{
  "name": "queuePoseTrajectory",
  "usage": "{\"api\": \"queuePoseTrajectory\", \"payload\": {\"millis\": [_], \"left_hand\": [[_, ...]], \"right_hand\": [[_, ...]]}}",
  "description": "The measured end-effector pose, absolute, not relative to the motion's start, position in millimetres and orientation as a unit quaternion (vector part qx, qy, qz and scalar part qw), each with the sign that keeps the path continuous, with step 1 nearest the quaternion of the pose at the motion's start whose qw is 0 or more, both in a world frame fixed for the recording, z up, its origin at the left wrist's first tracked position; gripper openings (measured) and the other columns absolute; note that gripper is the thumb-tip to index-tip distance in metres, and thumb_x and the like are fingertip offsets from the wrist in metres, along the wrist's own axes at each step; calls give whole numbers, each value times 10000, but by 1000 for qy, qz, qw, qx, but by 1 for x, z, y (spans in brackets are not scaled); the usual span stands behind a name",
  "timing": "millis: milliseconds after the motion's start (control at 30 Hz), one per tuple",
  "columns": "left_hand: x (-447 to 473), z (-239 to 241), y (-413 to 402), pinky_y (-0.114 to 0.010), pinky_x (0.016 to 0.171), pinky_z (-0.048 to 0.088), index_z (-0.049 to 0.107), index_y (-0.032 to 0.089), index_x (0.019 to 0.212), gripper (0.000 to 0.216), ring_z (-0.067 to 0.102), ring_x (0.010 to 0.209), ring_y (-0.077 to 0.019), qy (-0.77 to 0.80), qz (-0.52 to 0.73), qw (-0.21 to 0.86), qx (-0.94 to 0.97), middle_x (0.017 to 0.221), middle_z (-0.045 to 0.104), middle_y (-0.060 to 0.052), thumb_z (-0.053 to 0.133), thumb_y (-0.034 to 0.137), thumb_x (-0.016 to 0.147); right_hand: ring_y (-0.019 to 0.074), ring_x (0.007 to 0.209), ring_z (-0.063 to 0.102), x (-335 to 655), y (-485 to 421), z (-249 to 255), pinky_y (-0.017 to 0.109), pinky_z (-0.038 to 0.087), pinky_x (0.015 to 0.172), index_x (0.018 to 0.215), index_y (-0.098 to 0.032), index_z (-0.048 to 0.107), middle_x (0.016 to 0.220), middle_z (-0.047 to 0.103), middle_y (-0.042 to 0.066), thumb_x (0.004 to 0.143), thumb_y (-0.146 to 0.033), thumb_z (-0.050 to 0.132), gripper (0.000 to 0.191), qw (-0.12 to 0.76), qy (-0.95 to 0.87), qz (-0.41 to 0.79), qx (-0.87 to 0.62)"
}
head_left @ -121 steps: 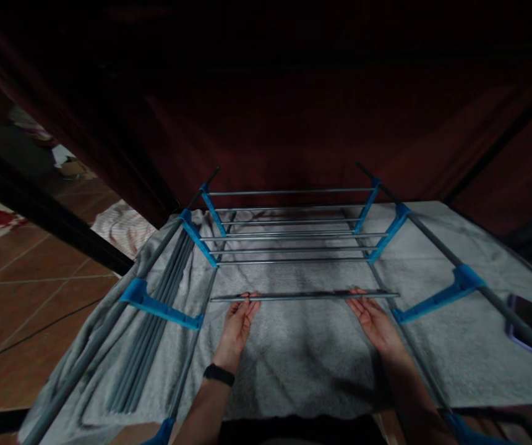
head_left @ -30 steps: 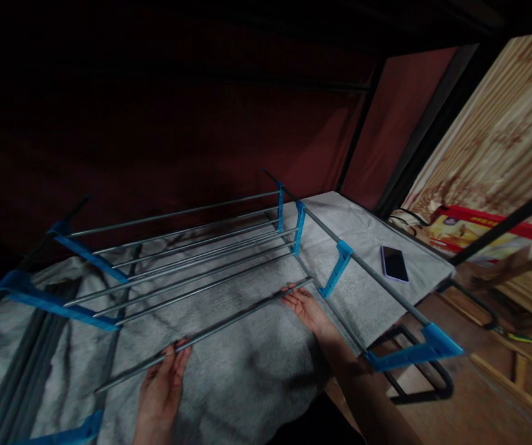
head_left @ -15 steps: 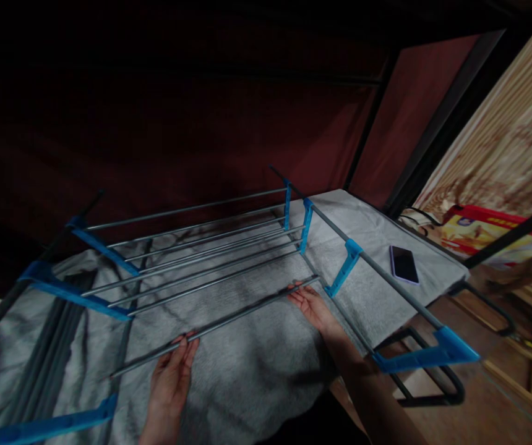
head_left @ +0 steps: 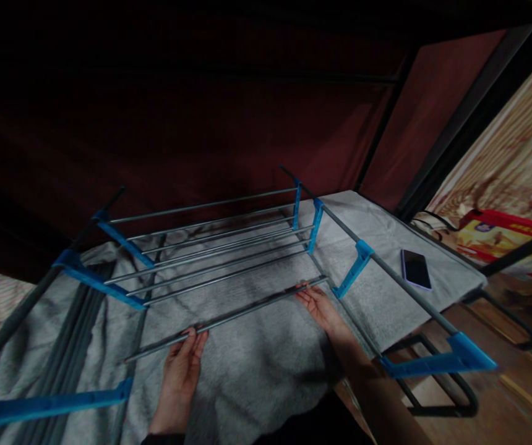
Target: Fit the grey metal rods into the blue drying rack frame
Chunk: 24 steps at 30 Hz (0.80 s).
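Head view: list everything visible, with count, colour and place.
Held bar: one, grey, centre
Brackets: seven, blue, along both sides
Fitted bars: several, grey, between far brackets
Side rails: four, grey, both sides
Cloth: one, grey, underneath
Loose tubes: several, grey, left, on cloth
Phone: one, dark, purple-edged, right
Box: one, red-yellow, far right
Panelling: count unclear, dark red, behind
Striped backdrop: one, beige-brown, right edge
Left hand: one, bare, holding bar's left part
Right hand: one, bare, holding bar's right part

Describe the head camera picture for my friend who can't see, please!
A left hand and right hand hold a grey rod near grey crossbars set in blue brackets. A phone lies on grey cloth at right.
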State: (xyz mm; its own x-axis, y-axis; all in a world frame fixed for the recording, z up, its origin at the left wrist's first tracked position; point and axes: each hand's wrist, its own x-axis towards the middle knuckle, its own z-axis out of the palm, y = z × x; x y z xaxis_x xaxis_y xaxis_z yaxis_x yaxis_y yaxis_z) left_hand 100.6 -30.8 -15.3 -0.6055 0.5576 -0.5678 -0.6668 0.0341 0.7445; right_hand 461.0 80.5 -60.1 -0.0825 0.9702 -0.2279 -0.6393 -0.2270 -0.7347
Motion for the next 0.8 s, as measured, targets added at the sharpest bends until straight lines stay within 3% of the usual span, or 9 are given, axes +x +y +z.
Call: {"api": "queuePoseTrajectory", "payload": {"millis": [300,500,667,800], "left_hand": [[106,12,-33,-282,861,738,729,171,826,314,831,750,-141,529,689,484,-103,814,828,-37,628,-89,970],[112,23,-38,-267,827,728,722,160,830,341,815,699,-136,518,693,488,-117,786,816,-46,586,-83,1027],[120,21,-47,-305,895,734,698,178,788,331,825,728,-146,499,700,496,-119,801,824,-54,653,-61,1012],[126,12,-58,-323,919,730,704,176,778,315,853,786,-168,490,709,495,-114,838,846,-70,716,-60,986]], "right_hand": [[266,1127,827,464,83,-60,463,639,1141,967,-325,786,1049,888,-16,803,-332,966,244,557,-218,702,-386],[264,964,836,470,85,-61,424,696,1014,916,-272,791,963,885,40,694,-260,960,280,554,-192,687,-429],[256,915,827,484,80,-66,495,679,1122,905,-281,770,938,864,28,692,-289,958,285,549,-185,674,-458],[322,1021,848,495,73,-76,602,626,1230,896,-294,783,976,855,65,673,-333,946,279,541,-205,652,-490]]}}
